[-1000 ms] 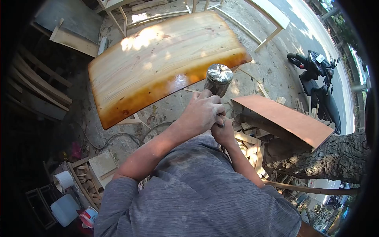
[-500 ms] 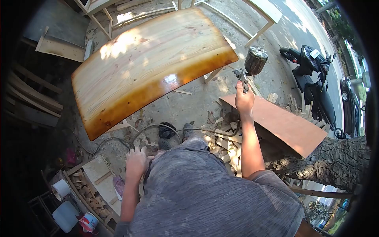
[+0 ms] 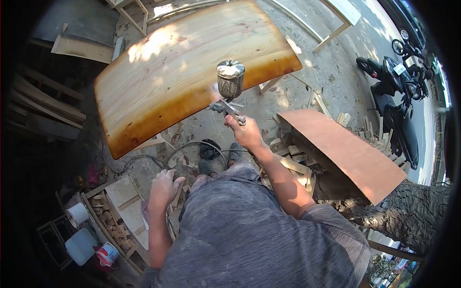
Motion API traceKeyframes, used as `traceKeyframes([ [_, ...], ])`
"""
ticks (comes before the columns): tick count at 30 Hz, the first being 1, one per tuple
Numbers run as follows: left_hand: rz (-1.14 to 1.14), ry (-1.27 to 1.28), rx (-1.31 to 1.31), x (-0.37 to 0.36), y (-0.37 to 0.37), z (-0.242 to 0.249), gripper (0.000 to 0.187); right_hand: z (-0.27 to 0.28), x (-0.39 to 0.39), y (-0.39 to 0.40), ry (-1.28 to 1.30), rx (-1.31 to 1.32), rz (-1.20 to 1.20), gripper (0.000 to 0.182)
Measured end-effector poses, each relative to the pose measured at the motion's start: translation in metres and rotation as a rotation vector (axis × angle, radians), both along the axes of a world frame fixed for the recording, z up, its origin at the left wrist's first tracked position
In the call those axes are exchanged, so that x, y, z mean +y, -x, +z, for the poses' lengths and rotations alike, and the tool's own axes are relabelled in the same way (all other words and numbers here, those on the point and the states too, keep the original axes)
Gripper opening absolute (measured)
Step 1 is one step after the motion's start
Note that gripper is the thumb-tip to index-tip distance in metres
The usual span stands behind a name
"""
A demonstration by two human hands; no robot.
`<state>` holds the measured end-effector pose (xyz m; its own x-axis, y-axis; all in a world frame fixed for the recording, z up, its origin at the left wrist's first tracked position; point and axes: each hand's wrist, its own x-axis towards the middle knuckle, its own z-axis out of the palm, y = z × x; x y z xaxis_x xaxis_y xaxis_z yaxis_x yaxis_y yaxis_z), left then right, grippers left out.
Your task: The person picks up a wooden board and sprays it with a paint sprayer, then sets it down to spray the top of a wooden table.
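Note:
My right hand [image 3: 247, 133] is wrapped round the handle of a spray gun [image 3: 225, 108], with its shiny metal cup [image 3: 230, 80] upright on top. The gun is near the front edge of a wooden tabletop [image 3: 187, 62], pale in the middle with brown-stained, glossy borders; from above, the cup overlaps that edge. Low on the left, my left hand [image 3: 164, 188] hangs beside my body, holding nothing, thumb apart from the partly bent fingers. A hose [image 3: 185, 144] loops across the ground near my feet.
A reddish-brown board [image 3: 343, 151] leans over wood offcuts [image 3: 293, 163] beside a tree trunk [image 3: 408, 216]. Motorbikes [image 3: 398, 96] stand at the right. Several pale wooden frames [image 3: 297, 19] are behind the tabletop. Buckets [image 3: 107, 253] and a crate of scraps [image 3: 113, 221] are lower left.
My right hand has swung the spray gun left, from beyond the tabletop's right corner to the middle of its front edge. My left hand has moved slightly; the view has shifted a little.

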<state>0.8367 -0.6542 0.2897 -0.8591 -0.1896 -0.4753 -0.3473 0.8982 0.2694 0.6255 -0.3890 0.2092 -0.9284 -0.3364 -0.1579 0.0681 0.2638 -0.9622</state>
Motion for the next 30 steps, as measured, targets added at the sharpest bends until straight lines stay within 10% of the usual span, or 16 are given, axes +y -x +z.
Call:
traceKeyframes([
  [12, 0.122, -0.327, 0.497, 0.03, 0.046, 0.007, 0.017, 0.015, -0.007, 0.028, 0.098, -0.251, 0.261, 0.05],
  [22, 0.045, -0.164, -0.042, 0.006, -0.004, -0.066, 0.03, -0.048, -0.034, 0.067, -0.011, 0.0, 0.045, 0.047],
  [30, 0.576, -0.303, -0.299, -0.042, -0.142, -0.162, 0.037, -0.045, 0.053, 0.122, -0.269, 0.118, -0.227, 0.046],
])
